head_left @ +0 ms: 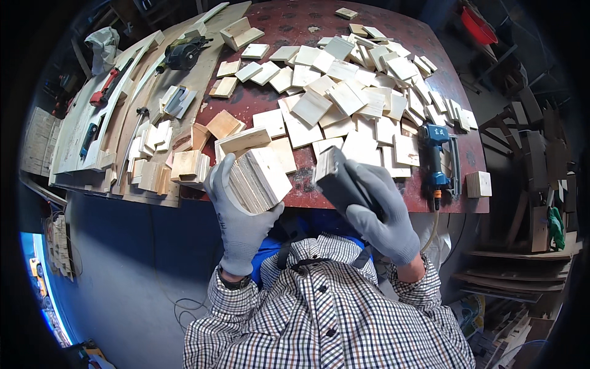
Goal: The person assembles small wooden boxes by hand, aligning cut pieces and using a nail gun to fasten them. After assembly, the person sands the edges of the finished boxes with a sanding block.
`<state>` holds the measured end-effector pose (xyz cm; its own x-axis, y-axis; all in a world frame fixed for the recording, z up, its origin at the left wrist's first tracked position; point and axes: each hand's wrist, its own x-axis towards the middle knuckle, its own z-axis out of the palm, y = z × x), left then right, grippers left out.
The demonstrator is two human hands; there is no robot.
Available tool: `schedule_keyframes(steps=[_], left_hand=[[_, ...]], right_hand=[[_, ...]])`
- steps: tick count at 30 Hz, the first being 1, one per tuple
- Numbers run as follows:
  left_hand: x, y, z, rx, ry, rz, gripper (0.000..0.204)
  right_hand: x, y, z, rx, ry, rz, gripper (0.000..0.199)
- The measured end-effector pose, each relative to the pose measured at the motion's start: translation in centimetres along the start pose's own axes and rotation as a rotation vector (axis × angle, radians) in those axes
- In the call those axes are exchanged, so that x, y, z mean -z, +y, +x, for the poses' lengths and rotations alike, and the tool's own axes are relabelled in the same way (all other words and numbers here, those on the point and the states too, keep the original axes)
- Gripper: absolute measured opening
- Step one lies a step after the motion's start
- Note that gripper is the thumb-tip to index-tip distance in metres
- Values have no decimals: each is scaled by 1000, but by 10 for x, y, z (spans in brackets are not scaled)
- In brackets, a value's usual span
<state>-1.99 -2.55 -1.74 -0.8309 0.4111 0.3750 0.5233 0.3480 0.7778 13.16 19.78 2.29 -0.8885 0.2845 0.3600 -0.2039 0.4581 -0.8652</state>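
Note:
My left hand (236, 212), in a grey glove, grips a stack of thin square wooden pieces (261, 178) held on edge at the near side of the dark red table (276, 24). My right hand (378, 209), also gloved, is closed around a smaller bundle of wooden pieces (326, 167) just to the right, its dark side facing me. Both stacks hover over the table's front edge, apart from each other. Behind them lies a wide spread of several loose pale wooden squares (350, 98).
A blue pneumatic nail gun (436, 157) lies at the table's right with a hose hanging down. Long boards, a circular saw (183, 54), a red tool (101, 89) and wood offcuts cover the left bench. Stacked timber stands at the right. Cables lie on the floor.

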Motion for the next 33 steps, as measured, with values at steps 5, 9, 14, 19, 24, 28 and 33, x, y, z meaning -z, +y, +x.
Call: schedule_keyframes(steps=[5,9,14,19,24,28,33], left_hand=[[-1,23,5,530,-85,-913,101],[-13,25,3,563,-122,-918,97],[-7,21,2,519,9,-1132,98],[6,3,-2,478,138,-1066,103],[-6,-13,-10,216,40,-762,109],[-27,-21,-12,-177,62,-314,118],[-35,-19,-10,-301,19,-230,125]], right_hand=[[-8,3,28,-85,343,-138,64],[-39,-11,31,183,117,-478,73],[-48,9,-16,247,5,-644,70],[-14,67,-71,10,118,-601,68],[22,104,-94,-258,452,-753,67],[40,138,-109,-453,656,-770,68],[47,177,-127,-636,745,-839,72]])
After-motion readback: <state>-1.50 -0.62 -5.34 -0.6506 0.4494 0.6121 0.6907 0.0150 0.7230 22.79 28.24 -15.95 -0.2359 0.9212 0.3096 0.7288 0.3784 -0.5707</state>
